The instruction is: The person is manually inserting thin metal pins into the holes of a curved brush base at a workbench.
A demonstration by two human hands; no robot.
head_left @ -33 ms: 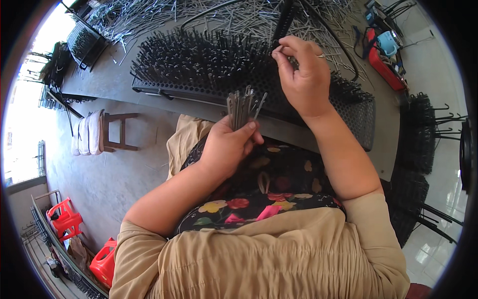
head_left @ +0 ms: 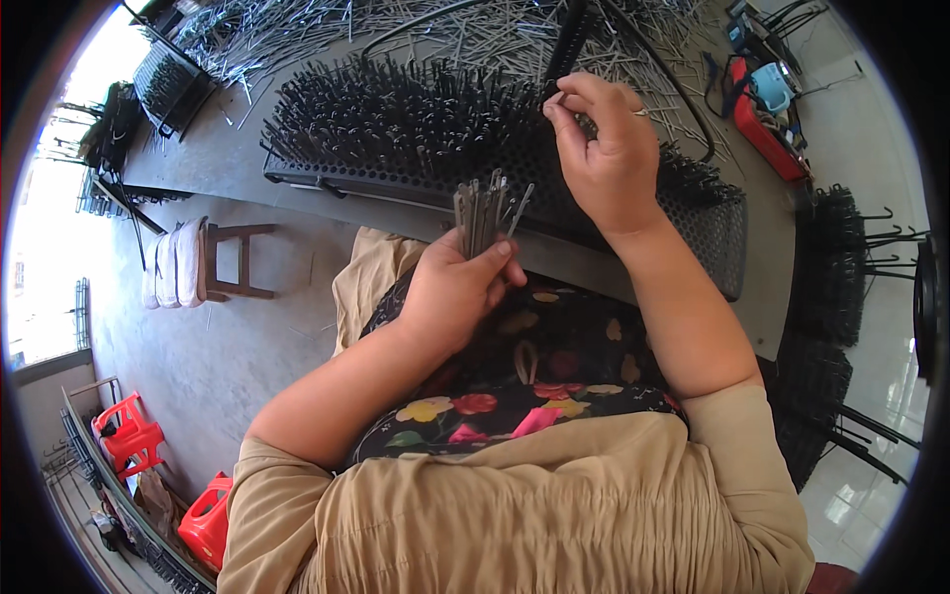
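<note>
My left hand (head_left: 460, 277) is closed round a bundle of thin grey metal strips (head_left: 480, 213), their ends pointing up and away from me. One strip leans out to the right of the others. Further off and to the right, my right hand (head_left: 604, 148) is pinched, thumb against forefinger, over a black perforated rack (head_left: 396, 183). What its fingertips hold, if anything, is too small to make out. Upright black strips (head_left: 396, 114) stand densely in the rack's holes, mostly left of my right hand, with a smaller group to its right.
Loose metal strips (head_left: 475, 35) lie heaped across the table behind the rack. At right are a red tray (head_left: 767, 129) with a light-blue cup and dark racks with hooks (head_left: 831, 267). A padded wooden stool (head_left: 237, 262) and red plastic stools (head_left: 208, 525) stand at left.
</note>
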